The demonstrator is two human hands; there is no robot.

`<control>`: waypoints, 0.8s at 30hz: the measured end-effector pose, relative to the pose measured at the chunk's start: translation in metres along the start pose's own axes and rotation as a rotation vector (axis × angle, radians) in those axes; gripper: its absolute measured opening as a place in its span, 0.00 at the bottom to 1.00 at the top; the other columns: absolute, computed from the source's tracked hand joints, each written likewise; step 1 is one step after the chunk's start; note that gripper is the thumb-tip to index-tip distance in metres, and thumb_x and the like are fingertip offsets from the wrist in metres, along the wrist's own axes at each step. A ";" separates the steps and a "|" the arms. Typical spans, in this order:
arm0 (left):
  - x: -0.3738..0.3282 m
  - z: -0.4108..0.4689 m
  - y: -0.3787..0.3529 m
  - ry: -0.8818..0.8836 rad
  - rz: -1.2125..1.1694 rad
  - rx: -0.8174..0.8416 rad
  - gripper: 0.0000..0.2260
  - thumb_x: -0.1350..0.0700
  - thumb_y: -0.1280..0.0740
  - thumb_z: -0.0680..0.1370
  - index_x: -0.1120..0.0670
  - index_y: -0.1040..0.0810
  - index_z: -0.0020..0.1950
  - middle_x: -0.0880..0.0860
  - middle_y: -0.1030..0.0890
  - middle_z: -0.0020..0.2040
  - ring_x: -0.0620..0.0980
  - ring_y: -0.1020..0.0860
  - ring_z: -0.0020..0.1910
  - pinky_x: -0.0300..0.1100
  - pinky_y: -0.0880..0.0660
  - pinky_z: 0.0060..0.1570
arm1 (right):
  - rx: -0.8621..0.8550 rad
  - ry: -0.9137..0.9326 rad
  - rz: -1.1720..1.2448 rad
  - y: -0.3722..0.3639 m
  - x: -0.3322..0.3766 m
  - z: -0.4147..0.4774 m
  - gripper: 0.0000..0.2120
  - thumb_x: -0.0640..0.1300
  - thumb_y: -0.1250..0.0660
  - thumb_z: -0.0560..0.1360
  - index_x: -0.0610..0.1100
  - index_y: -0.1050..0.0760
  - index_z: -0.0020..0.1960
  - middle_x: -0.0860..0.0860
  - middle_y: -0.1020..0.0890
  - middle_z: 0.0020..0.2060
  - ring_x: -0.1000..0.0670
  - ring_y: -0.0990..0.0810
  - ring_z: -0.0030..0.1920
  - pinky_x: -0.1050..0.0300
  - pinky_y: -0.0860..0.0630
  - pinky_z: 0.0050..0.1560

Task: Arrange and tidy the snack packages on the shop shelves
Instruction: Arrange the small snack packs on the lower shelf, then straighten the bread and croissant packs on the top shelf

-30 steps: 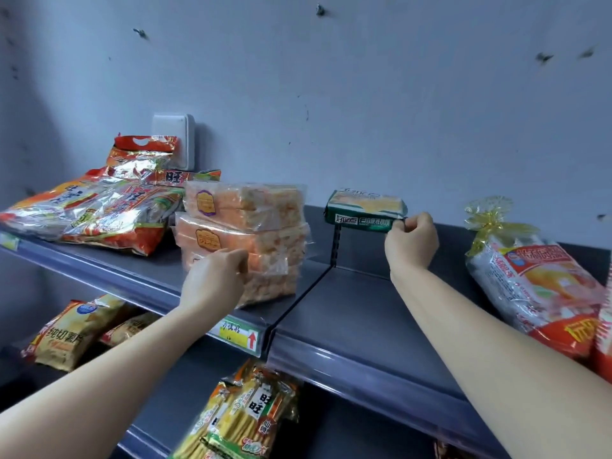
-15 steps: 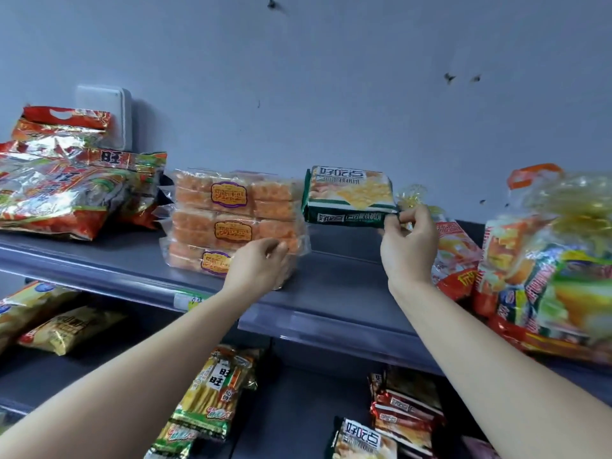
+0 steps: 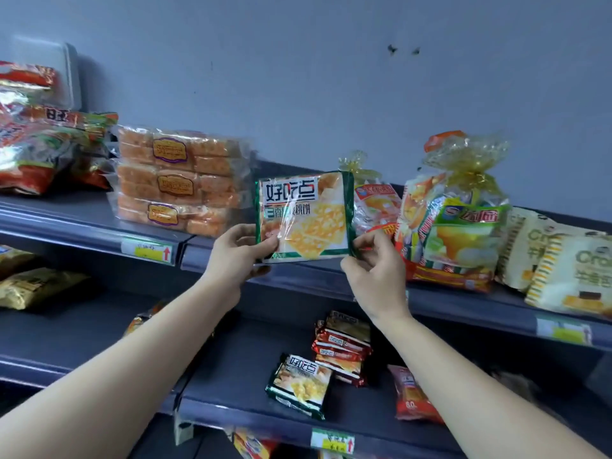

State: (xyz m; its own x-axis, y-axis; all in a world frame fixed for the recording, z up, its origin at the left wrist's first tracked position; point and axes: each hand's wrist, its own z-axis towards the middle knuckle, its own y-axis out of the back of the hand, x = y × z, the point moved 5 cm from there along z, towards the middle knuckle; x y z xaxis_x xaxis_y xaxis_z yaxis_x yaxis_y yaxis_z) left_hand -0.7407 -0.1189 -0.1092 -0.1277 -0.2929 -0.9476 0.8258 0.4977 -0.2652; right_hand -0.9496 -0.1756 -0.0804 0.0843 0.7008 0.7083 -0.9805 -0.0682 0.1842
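Nearest, lying flat on the lower shelf point(image 3: 231, 369): a small green packet point(image 3: 299, 387), just beside a stack of red-brown packets point(image 3: 342, 346), with an orange-red packet point(image 3: 414, 399) further right. Above that, held up in front of the upper shelf point(image 3: 463, 303) with both hands: the green-edged biscuit packet point(image 3: 303, 215), upright, printed face toward the camera, resting on no shelf. Gripped at its lower left corner by the left hand point(image 3: 236, 256), thumb across the front and fingers curled behind. Pinched at its lower right corner by the right hand point(image 3: 374, 273), thumb and fingertips closed on the wrapper's edge. Behind the packet, on the upper shelf to the left: a stack of clear-wrapped orange cakes point(image 3: 180, 182), three high, and beyond it a heap of red and silver bags point(image 3: 33, 150). To the right: a small ribbon-tied bag point(image 3: 374, 200) partly hidden by the held packet, then a larger ribbon-tied bag point(image 3: 457, 220) of mixed snacks, then cream packets point(image 3: 569, 270) at the far right. On the front rail under the cakes, a yellow price tag point(image 3: 150, 251). Farthest back, a plain grey-blue wall point(image 3: 331, 77) with a few dark marks.
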 end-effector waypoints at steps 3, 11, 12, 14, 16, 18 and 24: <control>0.026 -0.034 -0.017 0.003 0.024 -0.031 0.08 0.64 0.27 0.73 0.56 0.25 0.46 0.53 0.17 0.46 0.50 0.18 0.42 0.42 0.23 0.36 | 0.076 -0.135 0.100 0.029 -0.016 -0.024 0.07 0.43 0.34 0.70 0.47 0.29 0.47 0.48 0.19 0.45 0.49 0.20 0.47 0.57 0.24 0.47; 0.103 -0.113 -0.042 0.103 0.157 -0.050 0.10 0.66 0.26 0.71 0.62 0.25 0.48 0.59 0.16 0.45 0.54 0.17 0.41 0.48 0.20 0.42 | 0.129 -0.266 -0.118 0.083 -0.057 -0.087 0.05 0.47 0.29 0.74 0.49 0.25 0.44 0.53 0.18 0.41 0.53 0.19 0.43 0.61 0.24 0.44; 0.113 -0.119 -0.043 0.127 0.178 -0.049 0.11 0.66 0.26 0.71 0.64 0.25 0.48 0.59 0.16 0.46 0.55 0.17 0.42 0.50 0.20 0.43 | 0.139 -0.295 -0.140 0.088 -0.065 -0.095 0.06 0.47 0.29 0.74 0.48 0.25 0.43 0.52 0.18 0.40 0.53 0.20 0.42 0.60 0.24 0.44; 0.132 -0.128 -0.046 0.165 0.226 -0.041 0.12 0.65 0.25 0.71 0.64 0.25 0.49 0.58 0.15 0.45 0.57 0.16 0.43 0.53 0.20 0.46 | 0.168 -0.367 -0.203 0.096 -0.083 -0.109 0.08 0.48 0.30 0.75 0.45 0.26 0.42 0.50 0.19 0.39 0.52 0.21 0.40 0.60 0.26 0.41; 0.150 -0.134 -0.050 0.200 0.270 -0.016 0.10 0.63 0.24 0.71 0.61 0.23 0.48 0.55 0.15 0.43 0.56 0.16 0.43 0.53 0.20 0.45 | 0.194 -0.449 -0.268 0.100 -0.103 -0.121 0.09 0.48 0.31 0.76 0.45 0.27 0.41 0.50 0.20 0.38 0.52 0.23 0.39 0.60 0.28 0.39; 0.168 -0.136 -0.054 0.240 0.312 0.017 0.09 0.61 0.25 0.72 0.57 0.22 0.49 0.54 0.15 0.44 0.53 0.17 0.41 0.48 0.21 0.39 | 0.207 -0.526 -0.313 0.102 -0.124 -0.131 0.09 0.47 0.31 0.76 0.44 0.26 0.41 0.50 0.20 0.38 0.51 0.22 0.40 0.55 0.27 0.41; 0.221 -0.111 -0.067 0.321 0.461 0.101 0.05 0.56 0.29 0.76 0.51 0.20 0.50 0.54 0.16 0.45 0.52 0.19 0.41 0.49 0.21 0.42 | 0.172 -0.726 -0.386 0.099 -0.186 -0.141 0.08 0.44 0.30 0.75 0.46 0.25 0.38 0.52 0.19 0.37 0.50 0.21 0.41 0.54 0.25 0.43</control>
State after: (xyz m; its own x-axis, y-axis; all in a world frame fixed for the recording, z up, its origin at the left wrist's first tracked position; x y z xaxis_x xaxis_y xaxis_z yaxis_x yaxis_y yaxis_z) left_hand -0.8851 -0.1260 -0.3206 0.1111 0.2071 -0.9720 0.8819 0.4304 0.1925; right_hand -1.0877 -0.2127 -0.2905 0.5592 0.0704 0.8261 -0.8237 -0.0664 0.5632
